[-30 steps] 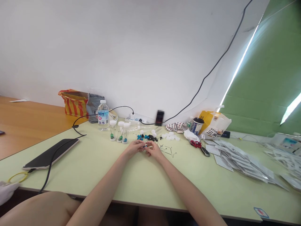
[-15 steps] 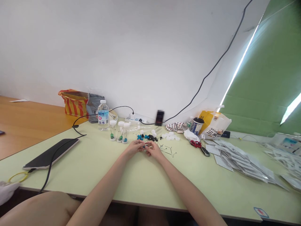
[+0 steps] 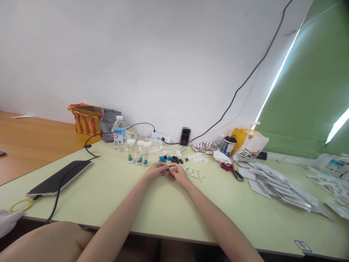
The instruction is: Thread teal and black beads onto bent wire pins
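Note:
My left hand [image 3: 156, 172] and my right hand [image 3: 177, 173] meet above the table, fingers pinched together. Between the fingertips shows a small blue piece [image 3: 167, 169], mostly covered, so its exact kind is unclear. Just beyond the hands lie small blue parts [image 3: 163, 158] and black parts [image 3: 178, 160] in a loose heap. Thin bent wires [image 3: 195, 173] are scattered right beside my right hand. To the left stand three clear tubes with white caps, among them one tube [image 3: 131, 151] with a green piece at its bottom. White round caps [image 3: 198, 157] lie behind on the right.
A water bottle [image 3: 119, 134] stands at the back left, a phone [image 3: 60, 177] with a cable nearer. On the right are red-handled scissors [image 3: 227, 166], a dark key fob [image 3: 238, 176], a cup [image 3: 228, 146], a bag [image 3: 252, 145] and a pile of white packets [image 3: 280, 187].
My fingertips have shifted slightly around the small blue piece, and a bit more blue shows. Both arms stay in about the same place.

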### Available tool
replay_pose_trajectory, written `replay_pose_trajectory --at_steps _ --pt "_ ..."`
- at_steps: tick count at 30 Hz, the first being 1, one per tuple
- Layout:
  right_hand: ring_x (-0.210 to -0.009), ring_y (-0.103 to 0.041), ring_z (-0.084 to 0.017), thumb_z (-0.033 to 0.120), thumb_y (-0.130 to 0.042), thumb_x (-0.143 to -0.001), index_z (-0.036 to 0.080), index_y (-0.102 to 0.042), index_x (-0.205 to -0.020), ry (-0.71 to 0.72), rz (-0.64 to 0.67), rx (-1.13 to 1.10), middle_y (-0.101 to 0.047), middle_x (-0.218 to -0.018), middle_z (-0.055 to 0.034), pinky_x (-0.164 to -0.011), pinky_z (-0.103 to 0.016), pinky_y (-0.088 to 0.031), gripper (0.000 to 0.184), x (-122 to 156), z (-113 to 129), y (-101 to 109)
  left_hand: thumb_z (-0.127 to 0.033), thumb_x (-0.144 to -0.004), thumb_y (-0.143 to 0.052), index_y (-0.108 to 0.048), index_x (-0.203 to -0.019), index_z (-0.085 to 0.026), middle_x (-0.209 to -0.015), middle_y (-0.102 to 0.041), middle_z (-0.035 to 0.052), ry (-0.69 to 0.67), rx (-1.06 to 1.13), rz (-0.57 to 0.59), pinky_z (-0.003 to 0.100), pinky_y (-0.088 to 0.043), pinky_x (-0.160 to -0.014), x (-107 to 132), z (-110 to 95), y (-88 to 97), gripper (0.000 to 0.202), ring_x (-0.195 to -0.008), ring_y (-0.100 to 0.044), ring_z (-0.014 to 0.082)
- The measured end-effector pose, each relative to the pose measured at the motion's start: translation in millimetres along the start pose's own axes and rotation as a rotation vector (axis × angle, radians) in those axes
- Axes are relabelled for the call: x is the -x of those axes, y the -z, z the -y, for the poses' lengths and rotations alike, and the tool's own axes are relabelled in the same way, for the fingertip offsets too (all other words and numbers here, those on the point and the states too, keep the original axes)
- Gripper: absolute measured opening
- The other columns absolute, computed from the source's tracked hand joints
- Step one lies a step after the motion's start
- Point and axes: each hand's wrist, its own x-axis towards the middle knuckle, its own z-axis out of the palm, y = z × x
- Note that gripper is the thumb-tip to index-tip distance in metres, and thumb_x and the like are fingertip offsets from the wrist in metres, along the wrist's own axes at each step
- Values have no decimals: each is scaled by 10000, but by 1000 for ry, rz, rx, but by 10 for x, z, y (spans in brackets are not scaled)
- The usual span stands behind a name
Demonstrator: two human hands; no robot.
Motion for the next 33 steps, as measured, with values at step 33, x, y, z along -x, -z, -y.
replay_pose_trajectory --at_steps 33 --pt "-306 -379 -58 545 -375 -780 151 -540 -851 -23 -319 -133 -529 -527 9 -289 -175 -282 433 -46 -16 -25 -354 -662 -550 -584 -795 -166 -809 -580 50 -327 -790 -285 269 -406 -633 -543 -164 -160 232 -648 -531 158"
